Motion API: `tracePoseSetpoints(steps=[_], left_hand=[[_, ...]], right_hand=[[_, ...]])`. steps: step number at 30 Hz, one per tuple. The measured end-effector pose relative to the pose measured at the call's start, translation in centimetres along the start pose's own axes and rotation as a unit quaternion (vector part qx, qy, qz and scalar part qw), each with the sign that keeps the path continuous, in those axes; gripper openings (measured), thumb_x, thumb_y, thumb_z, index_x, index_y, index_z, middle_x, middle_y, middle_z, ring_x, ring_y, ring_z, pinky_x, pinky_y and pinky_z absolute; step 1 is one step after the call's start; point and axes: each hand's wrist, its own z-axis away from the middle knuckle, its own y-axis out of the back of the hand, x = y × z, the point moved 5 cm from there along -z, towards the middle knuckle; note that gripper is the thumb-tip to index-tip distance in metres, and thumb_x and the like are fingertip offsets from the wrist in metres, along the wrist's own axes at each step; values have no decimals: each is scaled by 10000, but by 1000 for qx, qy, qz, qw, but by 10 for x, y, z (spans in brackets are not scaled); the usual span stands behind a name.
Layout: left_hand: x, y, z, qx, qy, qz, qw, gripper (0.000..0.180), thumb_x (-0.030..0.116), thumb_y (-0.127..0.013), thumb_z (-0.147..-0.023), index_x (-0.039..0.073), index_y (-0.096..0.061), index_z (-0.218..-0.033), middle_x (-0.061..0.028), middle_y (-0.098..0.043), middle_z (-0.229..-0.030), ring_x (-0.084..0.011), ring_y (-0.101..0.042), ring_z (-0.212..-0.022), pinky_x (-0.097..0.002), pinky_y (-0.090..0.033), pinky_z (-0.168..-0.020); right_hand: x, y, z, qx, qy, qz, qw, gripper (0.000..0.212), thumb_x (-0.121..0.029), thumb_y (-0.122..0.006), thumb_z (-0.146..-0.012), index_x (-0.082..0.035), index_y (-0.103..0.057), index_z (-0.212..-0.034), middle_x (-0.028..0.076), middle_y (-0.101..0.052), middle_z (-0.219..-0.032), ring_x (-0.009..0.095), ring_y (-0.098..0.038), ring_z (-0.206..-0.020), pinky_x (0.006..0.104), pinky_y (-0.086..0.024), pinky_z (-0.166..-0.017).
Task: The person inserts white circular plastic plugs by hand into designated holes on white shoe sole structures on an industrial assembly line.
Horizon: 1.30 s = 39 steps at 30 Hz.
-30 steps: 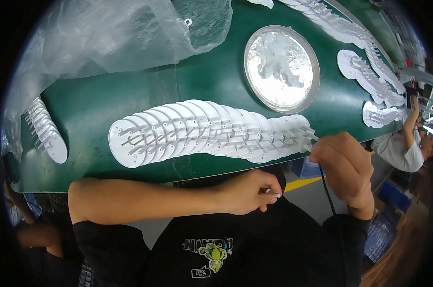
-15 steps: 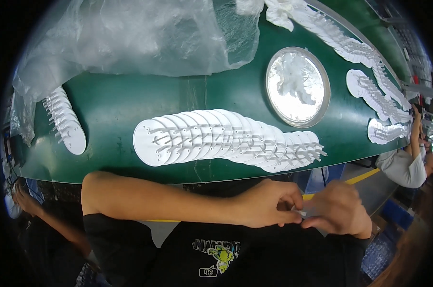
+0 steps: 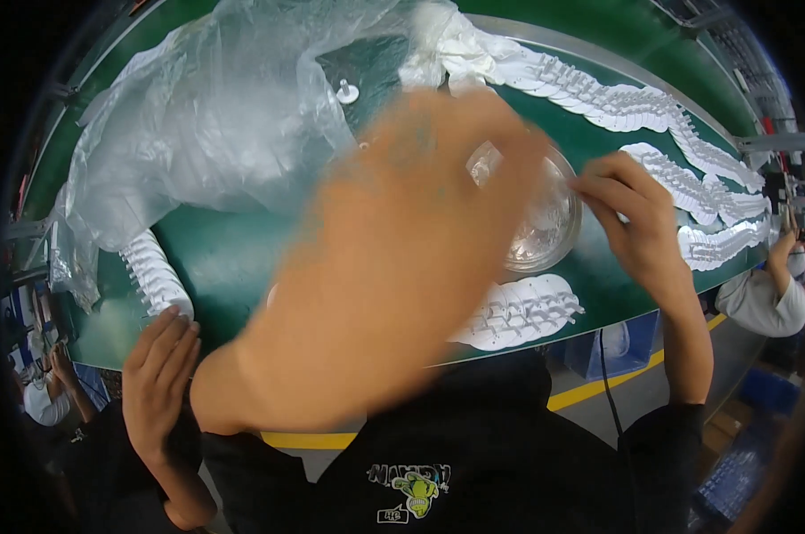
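My left hand (image 3: pixel 473 147) is raised and smeared by motion. It hides part of a round silver metal dish (image 3: pixel 554 249), and its fingers cannot be read. At the dish's right rim, the fingertips of my right hand (image 3: pixel 634 218) are pressed together. Whatever they might hold is too small to make out. Below the dish lies an overlapping row of white oval plastic pieces with thin prongs (image 3: pixel 527 307). My left forearm covers most of that row.
A crumpled clear plastic bag (image 3: pixel 215 133) covers the back left of the green table (image 3: pixel 215 254). Near it lies a small white stemmed disc (image 3: pixel 347 92). Another person's hand (image 3: pixel 160 374) touches the left row of white pieces (image 3: pixel 157 271). More rows (image 3: pixel 589 89) lie at right.
My hands were together in front of my body, fingers around a small white piece. Now they are apart: the left has swung up over the dish, the right to its rim. Another person's hand has appeared at left.
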Motion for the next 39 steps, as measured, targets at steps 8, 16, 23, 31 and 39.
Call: tracePoseSetpoints(steps=[8,16,23,31,39], left_hand=[[-101,-9,-1,-102,95,-239,961,313,27,-637,-814,-4,-598,-1123,-173,-605,-1112,-375,-585,-1006,-408,-479,-841],[-142,-19,6,-150,115,-227,955,336,46,-694,-767,-5,-619,-1090,-183,-602,-1119,-354,-592,-1000,-421,-477,-828],[-145,-17,-12,-194,281,-160,926,151,57,-643,-810,34,-637,-959,-145,-624,-829,-316,-615,-813,-391,-466,-710],[-75,-4,-23,-147,214,-179,949,208,142,-684,-796,15,-670,-960,-154,-668,-909,-273,-641,-894,-387,-485,-789],[77,-47,87,-354,-181,139,907,96,144,-642,-769,60,-622,-729,-23,-594,-673,-171,-587,-683,-271,-411,-528]], right_hand=[[7,-29,-18,-47,-34,-59,997,124,48,-677,-785,19,-663,-904,119,-636,-881,256,-641,-734,309,-522,-626],[2,-33,-23,-63,-26,-56,996,138,39,-702,-764,12,-667,-894,107,-648,-890,238,-642,-727,295,-524,-620],[5,-17,-11,-38,-4,37,999,131,57,-688,-750,19,-656,-870,110,-630,-887,250,-640,-724,310,-526,-618],[23,-2,12,-67,-71,76,992,133,68,-666,-750,25,-649,-874,126,-620,-880,278,-645,-741,318,-532,-626],[-14,4,16,-66,-5,46,997,163,69,-690,-719,16,-649,-867,114,-626,-885,256,-640,-748,328,-520,-625]])
